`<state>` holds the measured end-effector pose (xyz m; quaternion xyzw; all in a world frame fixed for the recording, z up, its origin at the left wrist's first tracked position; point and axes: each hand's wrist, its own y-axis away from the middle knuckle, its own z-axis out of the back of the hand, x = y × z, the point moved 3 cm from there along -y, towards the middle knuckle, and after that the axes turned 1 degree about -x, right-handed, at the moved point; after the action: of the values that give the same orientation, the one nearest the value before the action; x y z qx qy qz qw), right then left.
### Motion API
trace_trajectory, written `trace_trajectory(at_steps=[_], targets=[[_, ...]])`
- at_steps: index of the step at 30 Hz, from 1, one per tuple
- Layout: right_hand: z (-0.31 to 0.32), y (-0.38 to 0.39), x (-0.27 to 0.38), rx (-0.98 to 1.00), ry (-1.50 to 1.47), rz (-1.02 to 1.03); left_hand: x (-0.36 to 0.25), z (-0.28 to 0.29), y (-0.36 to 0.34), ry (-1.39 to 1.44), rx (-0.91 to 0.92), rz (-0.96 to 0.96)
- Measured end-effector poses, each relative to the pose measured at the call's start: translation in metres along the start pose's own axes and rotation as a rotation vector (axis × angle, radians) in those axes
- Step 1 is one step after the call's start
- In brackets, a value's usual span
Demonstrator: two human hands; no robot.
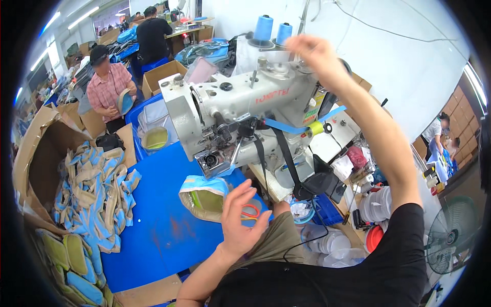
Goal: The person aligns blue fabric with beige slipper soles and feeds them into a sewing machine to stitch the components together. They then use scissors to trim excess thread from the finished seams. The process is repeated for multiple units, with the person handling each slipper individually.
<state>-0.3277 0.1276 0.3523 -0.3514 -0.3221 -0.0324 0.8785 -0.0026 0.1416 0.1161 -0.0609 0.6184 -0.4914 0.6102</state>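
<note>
A heavy grey sewing machine (230,100) stands in front of me. Beyond its needle area, on the near side, sits a rounded fabric piece (203,197) with a blue band, beige edge and olive inside. My left hand (239,220) is raised beside that piece, thumb and fingers apart. Red scissors handles (250,211) show between thumb and fingers, apparently behind the hand. High over the machine's right end, my right hand (314,53) has bent fingers drawn together near two blue thread cones (264,28); whatever they pinch is too small to make out. Blue tape (291,127) runs across the machine.
A blue table surface (169,230) spreads left of the machine. Beige-and-blue fabric pieces (94,189) fill a cardboard box (38,148); olive pieces (66,256) lie nearer. A co-worker (110,89) holds a similar piece. White rolls (378,204) and a fan (452,235) stand right.
</note>
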Motion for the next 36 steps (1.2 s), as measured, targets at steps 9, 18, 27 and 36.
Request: trace_trajectory(at_steps=[9, 18, 27, 36], targets=[[-0.051, 0.128, 0.098, 0.290, 0.435, 0.552, -0.017, -0.005, -0.088, 1.080, 0.181, 0.369], [-0.018, 0.088, 0.079, 0.205, 0.185, 0.331, -0.020, 0.011, -0.081, 0.270, -0.092, -0.068], [-0.020, 0.010, 0.011, -0.076, 0.196, 0.069, -0.060, 0.004, -0.079, 0.174, 0.089, -0.583], [-0.029, 0.031, 0.021, -0.022, 0.419, 0.347, -0.053, 0.010, -0.071, 0.271, 0.077, -0.430]])
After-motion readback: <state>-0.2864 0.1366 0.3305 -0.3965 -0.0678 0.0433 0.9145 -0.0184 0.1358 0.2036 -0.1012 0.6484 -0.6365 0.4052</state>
